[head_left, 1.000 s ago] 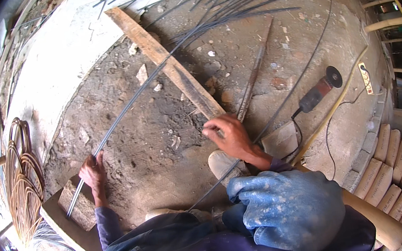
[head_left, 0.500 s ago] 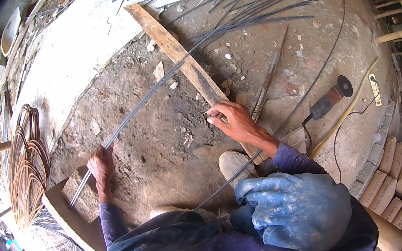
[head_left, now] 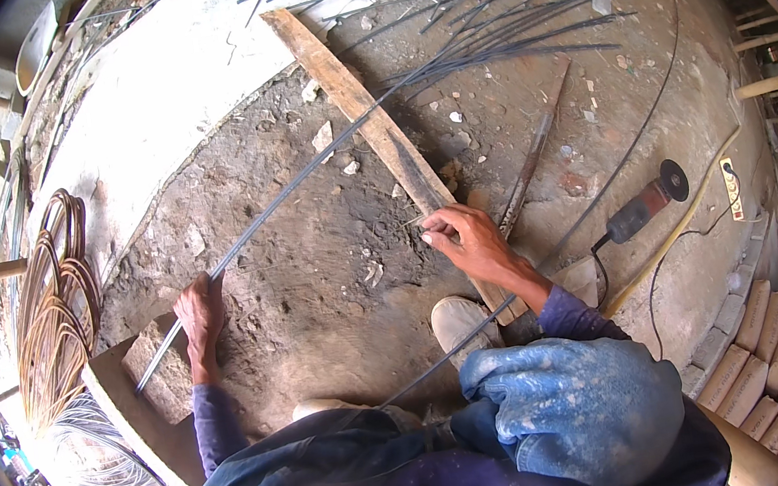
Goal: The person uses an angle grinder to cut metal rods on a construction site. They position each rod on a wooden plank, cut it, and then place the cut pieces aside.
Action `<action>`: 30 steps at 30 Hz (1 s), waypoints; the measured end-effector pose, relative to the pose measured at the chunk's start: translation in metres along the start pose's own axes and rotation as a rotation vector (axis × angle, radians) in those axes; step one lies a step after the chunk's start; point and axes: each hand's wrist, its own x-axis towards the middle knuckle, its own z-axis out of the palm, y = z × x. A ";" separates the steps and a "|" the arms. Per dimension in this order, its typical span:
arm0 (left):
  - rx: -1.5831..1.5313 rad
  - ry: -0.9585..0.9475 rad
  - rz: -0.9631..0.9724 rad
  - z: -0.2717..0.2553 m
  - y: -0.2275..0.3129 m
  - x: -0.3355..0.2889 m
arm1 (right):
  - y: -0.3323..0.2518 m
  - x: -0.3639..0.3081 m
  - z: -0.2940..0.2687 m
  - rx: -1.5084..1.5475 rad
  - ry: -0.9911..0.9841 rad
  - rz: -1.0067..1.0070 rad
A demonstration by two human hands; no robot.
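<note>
My left hand (head_left: 201,317) is closed around a small bundle of thin steel rods (head_left: 279,200). The rods run from a block at the lower left up across a wooden plank (head_left: 336,75). My right hand (head_left: 479,249) is over the plank's near part, thumb and fingers pinched together. From its fingertips sticks a short thin piece of wire (head_left: 413,222), small and hard to make out. Beyond the plank the rods join a loose pile of dark rods (head_left: 500,35).
An angle grinder (head_left: 640,214) lies on the right near a power strip (head_left: 731,189). A long bar (head_left: 533,152) rests beyond my right hand. Coiled wire (head_left: 58,313) stands at the left. Stacked bags or blocks (head_left: 770,342) fill the lower right. My shoe (head_left: 462,323) is beside the plank.
The whole view has shifted slightly, so the scene sits a little further right. Both hands keep nearly the same place and hold; the left still grips the rods.
</note>
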 end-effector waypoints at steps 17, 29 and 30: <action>-0.114 0.023 0.040 0.000 0.002 -0.004 | -0.073 0.183 -0.007 -0.395 -0.073 -0.496; -0.215 0.028 0.059 0.004 -0.004 -0.006 | -0.074 0.228 0.097 -0.397 -0.430 -0.239; -0.222 0.035 0.062 0.005 -0.005 -0.006 | -0.075 0.230 0.097 -0.369 -0.450 -0.167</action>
